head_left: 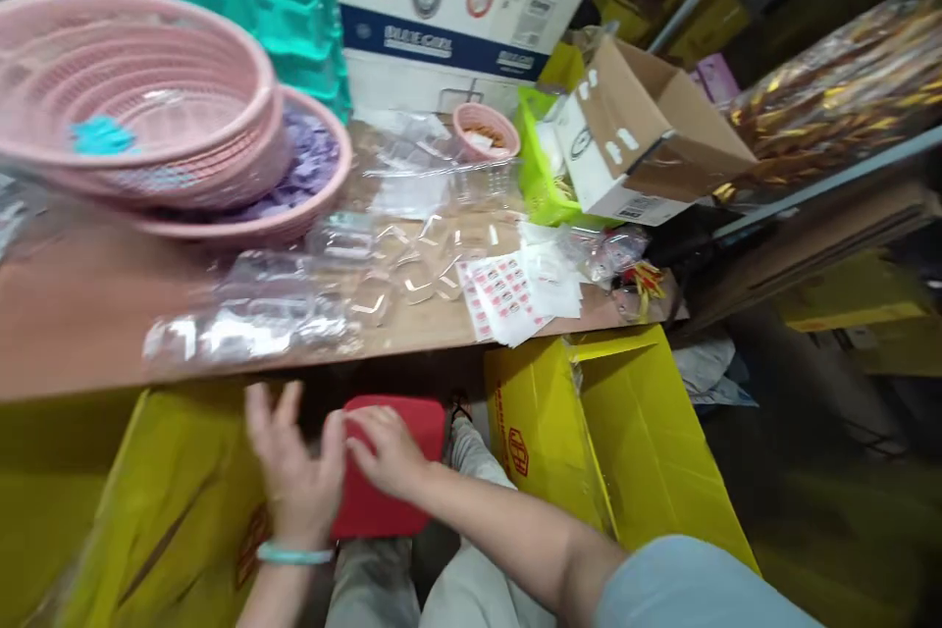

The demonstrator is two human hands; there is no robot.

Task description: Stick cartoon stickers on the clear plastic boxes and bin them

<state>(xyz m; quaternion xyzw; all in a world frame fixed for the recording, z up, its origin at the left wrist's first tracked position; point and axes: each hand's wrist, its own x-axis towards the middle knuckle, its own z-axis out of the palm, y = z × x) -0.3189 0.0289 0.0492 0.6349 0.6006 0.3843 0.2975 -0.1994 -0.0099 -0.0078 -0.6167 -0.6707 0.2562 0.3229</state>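
My left hand (298, 471), with a turquoise band on its wrist, is raised below the table's front edge. Its fingers are spread and blurred, and nothing shows in them. Close beside its thumb is my right hand (387, 451), fingers bent and drawn together; whatever they may pinch is too small or hidden to make out. Both hands are over or beside a red, round-cornered square seat (393, 510), like a stool top, in front of my legs. Whether the right hand touches it I cannot tell.
On the table (80, 324) are pink baskets (242, 59), clear plastic packaging (250, 314), sticker sheets (507, 294) and a green basket (534, 157) beside an open carton (640, 137). Yellow boxes (183, 491) stand below at left, with another open yellow box (648, 442) at right.
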